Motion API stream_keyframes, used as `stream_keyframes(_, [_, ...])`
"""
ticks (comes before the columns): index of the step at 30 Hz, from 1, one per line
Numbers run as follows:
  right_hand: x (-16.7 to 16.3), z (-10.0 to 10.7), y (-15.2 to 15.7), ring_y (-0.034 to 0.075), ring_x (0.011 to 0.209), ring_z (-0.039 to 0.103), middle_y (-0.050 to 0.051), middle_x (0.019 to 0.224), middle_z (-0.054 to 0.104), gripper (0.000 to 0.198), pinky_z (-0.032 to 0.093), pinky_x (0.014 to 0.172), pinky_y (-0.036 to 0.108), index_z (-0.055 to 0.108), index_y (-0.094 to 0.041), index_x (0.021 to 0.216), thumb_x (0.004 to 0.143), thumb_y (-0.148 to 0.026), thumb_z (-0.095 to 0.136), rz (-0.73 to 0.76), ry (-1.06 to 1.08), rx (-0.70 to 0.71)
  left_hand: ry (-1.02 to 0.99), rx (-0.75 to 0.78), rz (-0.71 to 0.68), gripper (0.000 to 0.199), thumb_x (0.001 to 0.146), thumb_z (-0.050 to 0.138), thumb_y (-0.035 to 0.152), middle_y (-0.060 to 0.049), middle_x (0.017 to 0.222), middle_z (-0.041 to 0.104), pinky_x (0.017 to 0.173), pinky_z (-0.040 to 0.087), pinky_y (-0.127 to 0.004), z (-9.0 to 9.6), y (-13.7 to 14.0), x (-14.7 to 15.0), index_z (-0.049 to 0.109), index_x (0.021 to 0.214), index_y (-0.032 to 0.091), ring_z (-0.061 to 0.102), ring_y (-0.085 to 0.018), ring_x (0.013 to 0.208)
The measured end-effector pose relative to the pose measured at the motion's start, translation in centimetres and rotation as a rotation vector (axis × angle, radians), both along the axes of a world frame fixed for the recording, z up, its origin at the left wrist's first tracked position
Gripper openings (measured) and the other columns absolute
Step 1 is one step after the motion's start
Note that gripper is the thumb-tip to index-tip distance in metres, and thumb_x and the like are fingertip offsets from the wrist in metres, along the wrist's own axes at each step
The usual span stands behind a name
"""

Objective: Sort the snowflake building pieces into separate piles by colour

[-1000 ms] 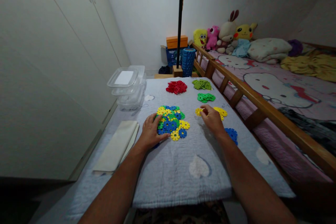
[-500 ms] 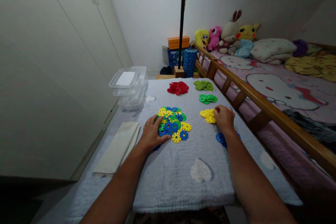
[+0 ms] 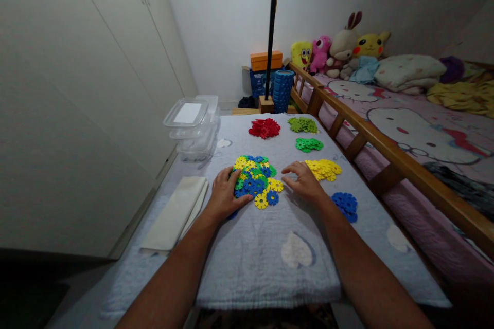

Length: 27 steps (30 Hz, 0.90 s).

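A mixed heap of flat, notched plastic discs in blue, yellow and green lies mid-table. My left hand rests against its left side, thumb and fingers spread. Just right of the heap is my right hand, fingers apart and nothing in them. Single-colour piles lie around: yellow discs partly behind my right hand, blue discs beside my right forearm, and bright green discs farther back. Red pieces and olive-green pieces are piled at the far end.
Clear plastic boxes are stacked at the back left. A folded cream cloth lies on the left of the cloth-covered table. A wooden bed rail runs along the right, and a black pole stands behind the table.
My right hand has left the yellow pile and moved left to the mixed heap's right edge, its fingers opening. More of the yellow and blue piles shows. My left hand stays at the heap.
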State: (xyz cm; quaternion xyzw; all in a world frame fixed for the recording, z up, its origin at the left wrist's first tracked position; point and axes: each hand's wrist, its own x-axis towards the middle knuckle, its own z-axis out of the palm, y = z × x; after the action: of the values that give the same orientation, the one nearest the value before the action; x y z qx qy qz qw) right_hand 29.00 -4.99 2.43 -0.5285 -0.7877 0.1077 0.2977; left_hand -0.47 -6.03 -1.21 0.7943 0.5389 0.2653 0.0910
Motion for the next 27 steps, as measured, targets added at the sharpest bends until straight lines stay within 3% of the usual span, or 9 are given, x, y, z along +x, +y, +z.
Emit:
stream_keyframes(3, [-2.0,-0.5,-0.7,0.022,0.098,0.056,0.007,0.102,0.068,0.018,0.038,0.092,0.036,0.072,-0.020,0.100,0.084,-0.024,0.066,0.100,-0.098,-0.063,0.001,0.012,-0.001,0.079,0.073,0.074,0.057,-0.016,0.145,0.042,0.115,0.033,-0.054,0.1,-0.1,0.0,0.049,0.139,0.021,0.040,-0.036,0.136])
stream_keyframes(8, [-2.3,-1.2,-1.0,0.022,0.100,0.053,0.009,0.106,0.065,0.025,0.036,0.092,0.035,0.069,-0.018,0.109,0.085,-0.026,0.068,0.081,-0.190,-0.103,0.031,0.014,-0.003,0.080,0.074,0.074,0.056,-0.016,0.147,0.042,0.116,0.032,-0.052,0.6,-0.2,0.2,0.048,0.140,0.020,0.039,-0.034,0.137])
stream_keyframes(13, [-1.9,-1.4,-0.6,0.022,0.093,0.052,0.008,0.099,0.063,0.022,0.037,0.083,0.033,0.065,-0.017,0.097,0.080,-0.028,0.074,0.005,-0.175,-0.078,0.150,-0.006,0.041,0.087,0.069,0.076,0.062,-0.017,0.152,0.040,0.116,0.018,-0.067,1.7,-1.2,1.3,0.047,0.142,0.025,0.029,-0.041,0.144])
stream_keyframes(20, [-1.8,-0.9,-0.7,0.017,0.075,0.052,0.003,0.082,0.062,0.002,0.037,0.070,0.028,0.059,-0.019,0.081,0.082,-0.018,0.061,-0.025,-0.001,-0.129,0.187,0.021,-0.034,0.094,0.065,0.075,0.070,-0.017,0.155,0.039,0.117,0.011,-0.068,2.3,-2.5,3.2,0.048,0.143,0.025,0.026,-0.042,0.146])
stream_keyframes(23, [-0.7,-0.6,-0.5,0.017,0.076,0.057,0.004,0.082,0.065,0.007,0.040,0.073,0.029,0.063,-0.019,0.082,0.084,-0.019,0.055,-0.047,0.102,-0.112,0.191,0.032,-0.059,0.091,0.067,0.075,0.068,-0.017,0.154,0.040,0.118,0.013,-0.067,2.1,-2.5,3.4,0.049,0.143,0.024,0.027,-0.042,0.145])
stream_keyframes(27, [1.6,-0.3,-0.1,0.019,0.079,0.060,0.006,0.084,0.068,0.012,0.043,0.076,0.031,0.065,-0.019,0.081,0.083,-0.023,0.053,-0.250,0.222,0.012,0.186,0.042,-0.057,0.082,0.074,0.072,0.063,-0.017,0.153,0.041,0.117,0.018,-0.066,1.8,-2.3,3.4,0.050,0.142,0.023,0.031,-0.041,0.144])
